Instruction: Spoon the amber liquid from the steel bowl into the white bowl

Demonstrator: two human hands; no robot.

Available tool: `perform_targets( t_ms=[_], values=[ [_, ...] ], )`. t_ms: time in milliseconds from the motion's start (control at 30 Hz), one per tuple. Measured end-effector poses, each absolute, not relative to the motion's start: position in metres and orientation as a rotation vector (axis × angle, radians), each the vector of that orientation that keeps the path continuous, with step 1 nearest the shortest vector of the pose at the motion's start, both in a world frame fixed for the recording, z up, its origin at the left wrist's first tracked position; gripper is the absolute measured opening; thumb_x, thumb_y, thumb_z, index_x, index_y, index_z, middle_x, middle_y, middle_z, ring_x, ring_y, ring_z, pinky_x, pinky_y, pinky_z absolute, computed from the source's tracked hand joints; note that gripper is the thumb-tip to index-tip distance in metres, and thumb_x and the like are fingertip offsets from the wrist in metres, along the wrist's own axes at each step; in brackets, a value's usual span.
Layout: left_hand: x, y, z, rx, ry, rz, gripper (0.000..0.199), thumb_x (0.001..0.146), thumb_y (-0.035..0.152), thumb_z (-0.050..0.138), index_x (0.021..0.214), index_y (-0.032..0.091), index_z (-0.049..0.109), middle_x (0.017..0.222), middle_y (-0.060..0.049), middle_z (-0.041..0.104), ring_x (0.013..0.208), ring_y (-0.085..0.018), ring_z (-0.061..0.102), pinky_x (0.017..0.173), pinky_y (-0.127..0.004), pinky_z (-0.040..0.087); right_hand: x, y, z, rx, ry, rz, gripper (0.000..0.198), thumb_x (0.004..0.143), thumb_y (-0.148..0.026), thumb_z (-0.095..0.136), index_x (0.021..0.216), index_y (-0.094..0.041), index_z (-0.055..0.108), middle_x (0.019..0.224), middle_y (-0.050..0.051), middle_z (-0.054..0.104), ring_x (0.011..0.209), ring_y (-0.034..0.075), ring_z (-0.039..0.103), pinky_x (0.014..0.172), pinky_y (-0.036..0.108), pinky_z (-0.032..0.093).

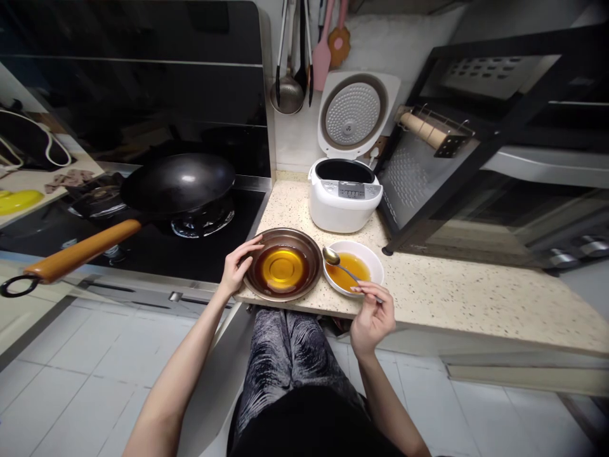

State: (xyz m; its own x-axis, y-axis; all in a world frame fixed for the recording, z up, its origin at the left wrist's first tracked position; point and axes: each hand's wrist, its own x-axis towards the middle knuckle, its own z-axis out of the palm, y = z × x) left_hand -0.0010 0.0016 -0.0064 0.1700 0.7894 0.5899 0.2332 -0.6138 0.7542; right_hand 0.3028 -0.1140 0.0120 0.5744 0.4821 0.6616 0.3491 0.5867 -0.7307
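My left hand (234, 266) is at the left edge of a round brown metal dish (314, 257), its fingers and thumb gripping the rim. Dark amber liquid (283, 268) lies in the dish, with a ring shape showing at the bottom. Pinched in my right hand (374, 317) is the handle of a metal spoon (332, 256). The spoon's bowl hangs over the left rim of a white bowl (377, 261). Orange-yellow liquid (352, 270) partly fills that bowl, which stands close to the right of the dish.
Behind stands a white rice cooker (340, 212), lid up. A black wok (183, 184) rests on the stove at left, its wooden handle (88, 251) jutting toward me. Kitchen utensils (288, 95) hang on the wall. At right, a black rack (409, 235) stands on the speckled counter (457, 298).
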Motion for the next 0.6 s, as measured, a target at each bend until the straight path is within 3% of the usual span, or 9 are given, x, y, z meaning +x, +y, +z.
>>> perform_targets(
  t_ms=[233, 600],
  values=[
    [-0.001, 0.0, -0.005, 1.959, 0.955, 1.442, 0.038, 0.101, 0.044, 0.057, 0.123, 0.021, 0.077, 0.15, -0.014, 0.064, 0.141, -0.035, 0.06, 0.122, -0.056, 0.043, 0.319, -0.112, 0.005, -1.022, -1.11, 0.018, 0.015, 0.104, -0.021, 0.057, 0.093, -0.021, 0.068, 0.091, 0.006, 0.074, 0.09, 0.021, 0.072, 0.082, 0.039, 0.059],
    [-0.001, 0.0, -0.005, 1.96, 0.957, 1.443, 0.038, 0.101, 0.044, 0.057, 0.123, 0.021, 0.077, 0.15, -0.013, 0.064, 0.14, -0.035, 0.061, 0.121, -0.056, 0.044, 0.334, -0.112, -0.003, -0.936, -1.556, -0.192, 0.024, 0.098, -0.008, 0.053, 0.105, -0.024, 0.07, 0.093, 0.006, 0.077, 0.087, 0.022, 0.073, 0.075, 0.04, 0.06]
  ],
)
